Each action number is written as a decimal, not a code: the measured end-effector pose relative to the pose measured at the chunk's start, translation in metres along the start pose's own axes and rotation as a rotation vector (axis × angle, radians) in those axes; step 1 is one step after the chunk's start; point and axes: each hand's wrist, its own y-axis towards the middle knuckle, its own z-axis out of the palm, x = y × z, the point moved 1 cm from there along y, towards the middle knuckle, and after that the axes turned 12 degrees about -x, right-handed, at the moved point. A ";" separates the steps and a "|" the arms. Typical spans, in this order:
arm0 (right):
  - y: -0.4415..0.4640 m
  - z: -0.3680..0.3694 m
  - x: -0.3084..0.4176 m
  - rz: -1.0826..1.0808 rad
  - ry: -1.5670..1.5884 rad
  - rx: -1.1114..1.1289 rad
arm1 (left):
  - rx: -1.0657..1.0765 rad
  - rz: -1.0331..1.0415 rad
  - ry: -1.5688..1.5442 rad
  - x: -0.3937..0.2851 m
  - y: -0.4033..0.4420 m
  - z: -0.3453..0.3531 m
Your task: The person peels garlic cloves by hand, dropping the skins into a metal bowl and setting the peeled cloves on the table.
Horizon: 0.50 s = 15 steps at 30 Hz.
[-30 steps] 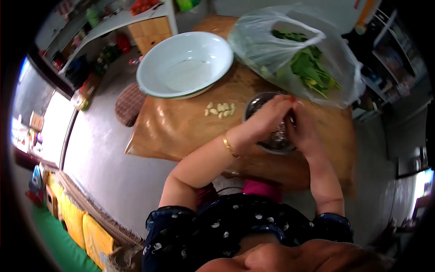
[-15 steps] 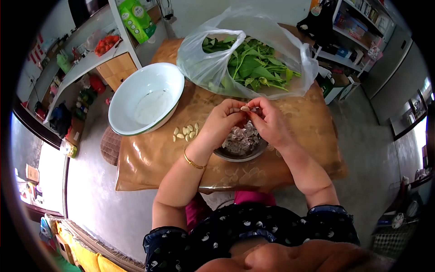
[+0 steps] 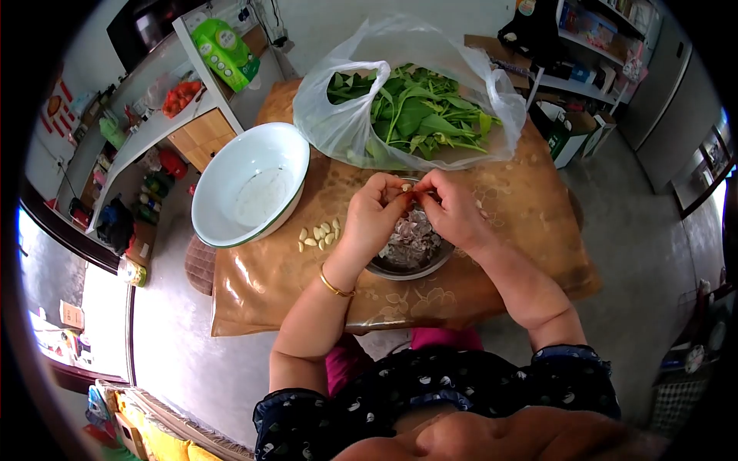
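Black sleeves [image 3: 284, 411] — swan-patterned, blue-cuffed — gold bangle [image 3: 337, 285], magenta trousers [image 3: 446, 338].

You have a fairly bright, evenly lit view, with strong daylight at the left, where the doorway [image 3: 96, 307] washes out to white and throws glare across the floor [image 3: 173, 346]. Your bench [image 3: 257, 296] catches small glossy highlights near its left edge, and the basin [image 3: 257, 184] shines softly. Wide-angle distortion bends straight lines outward, and black vignetting closes the corners. Your hands [image 3: 369, 219] look reasonably sharp; the bottom right edge is dim and soft.
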 end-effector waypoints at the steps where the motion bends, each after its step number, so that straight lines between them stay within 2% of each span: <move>1: 0.000 0.000 0.000 0.000 -0.018 0.019 | -0.014 0.007 0.024 -0.001 0.000 0.000; 7: 0.000 0.001 0.003 -0.092 -0.018 -0.021 | -0.042 0.286 0.316 -0.006 -0.002 -0.001; 10: 0.001 -0.002 0.006 -0.024 -0.047 0.022 | -0.026 0.406 0.401 -0.005 -0.001 0.000; 15: 0.001 -0.001 -0.003 -0.039 -0.016 0.019 | -0.016 0.515 0.544 -0.007 -0.001 0.000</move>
